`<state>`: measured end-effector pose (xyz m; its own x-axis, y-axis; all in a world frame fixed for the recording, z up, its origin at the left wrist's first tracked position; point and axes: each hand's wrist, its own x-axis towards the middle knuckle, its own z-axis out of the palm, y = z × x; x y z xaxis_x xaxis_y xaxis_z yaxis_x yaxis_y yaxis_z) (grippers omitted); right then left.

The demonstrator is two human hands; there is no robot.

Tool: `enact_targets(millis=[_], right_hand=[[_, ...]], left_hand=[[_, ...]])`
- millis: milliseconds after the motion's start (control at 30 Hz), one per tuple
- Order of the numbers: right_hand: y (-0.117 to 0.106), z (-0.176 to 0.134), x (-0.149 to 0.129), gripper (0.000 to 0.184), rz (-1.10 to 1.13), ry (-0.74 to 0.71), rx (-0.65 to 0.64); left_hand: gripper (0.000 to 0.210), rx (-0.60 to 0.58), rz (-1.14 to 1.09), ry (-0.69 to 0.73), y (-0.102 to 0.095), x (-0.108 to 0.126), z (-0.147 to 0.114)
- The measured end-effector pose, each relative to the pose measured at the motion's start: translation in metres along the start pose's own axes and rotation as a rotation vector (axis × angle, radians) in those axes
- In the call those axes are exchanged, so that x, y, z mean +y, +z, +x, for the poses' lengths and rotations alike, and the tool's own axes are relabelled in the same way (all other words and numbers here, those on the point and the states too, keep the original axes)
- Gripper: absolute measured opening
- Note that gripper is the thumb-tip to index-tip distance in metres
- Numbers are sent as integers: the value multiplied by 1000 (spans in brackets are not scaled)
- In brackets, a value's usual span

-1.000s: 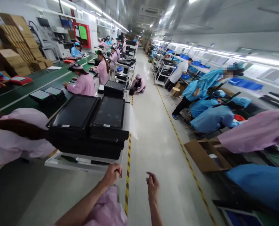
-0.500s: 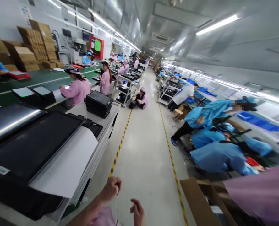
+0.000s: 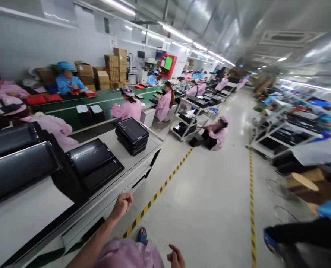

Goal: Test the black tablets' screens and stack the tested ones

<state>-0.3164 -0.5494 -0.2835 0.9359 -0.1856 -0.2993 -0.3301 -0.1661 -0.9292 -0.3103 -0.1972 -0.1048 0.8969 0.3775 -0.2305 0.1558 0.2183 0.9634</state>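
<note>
Left hand [image 3: 122, 204] curled into a loose fist, empty, raised just off the near edge of the white workbench [image 3: 132, 163], not touching it. Right hand [image 3: 176, 257] low at the bottom edge, only partly in view, fingers bent inward and holding nothing. Nearest to the left hand: two black flat panels [image 3: 94, 165] lying side by side on the bench, just left of the fist. Farther along the same bench, a neat stack of black tablets [image 3: 132, 134], well apart from the hand. At near left, larger dark screens [image 3: 17, 169] resting on a white sheet [image 3: 22, 212]. Below the fist, a yellow-and-black floor stripe [image 3: 160, 190] running away to the far right. Beyond the bench, a green conveyor line [image 3: 70, 108] with seated people in pink smocks [image 3: 129, 108]. Farther off, a person crouched on the floor [image 3: 216, 134] beside a wire rack [image 3: 188, 115]. At far left, stacked cardboard boxes [image 3: 115, 67] against the wall.
</note>
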Motion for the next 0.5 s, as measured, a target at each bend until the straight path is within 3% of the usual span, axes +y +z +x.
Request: enact_targets(millis=[133, 233, 300, 400, 500], right_hand=[[25, 122, -98, 53, -94, -106, -224], [69, 204, -187, 53, -122, -182, -378], [105, 247, -238, 50, -98, -258, -409], [163, 287, -291, 47, -3, -336, -418], [221, 298, -324, 44, 98, -368, -427]], left_hand=[[8, 248, -68, 54, 15, 29, 28], [6, 424, -143, 101, 10, 47, 53], [8, 502, -184, 117, 2, 51, 74], [13, 601, -231, 128, -12, 53, 111], [16, 671, -259, 160, -25, 60, 148]])
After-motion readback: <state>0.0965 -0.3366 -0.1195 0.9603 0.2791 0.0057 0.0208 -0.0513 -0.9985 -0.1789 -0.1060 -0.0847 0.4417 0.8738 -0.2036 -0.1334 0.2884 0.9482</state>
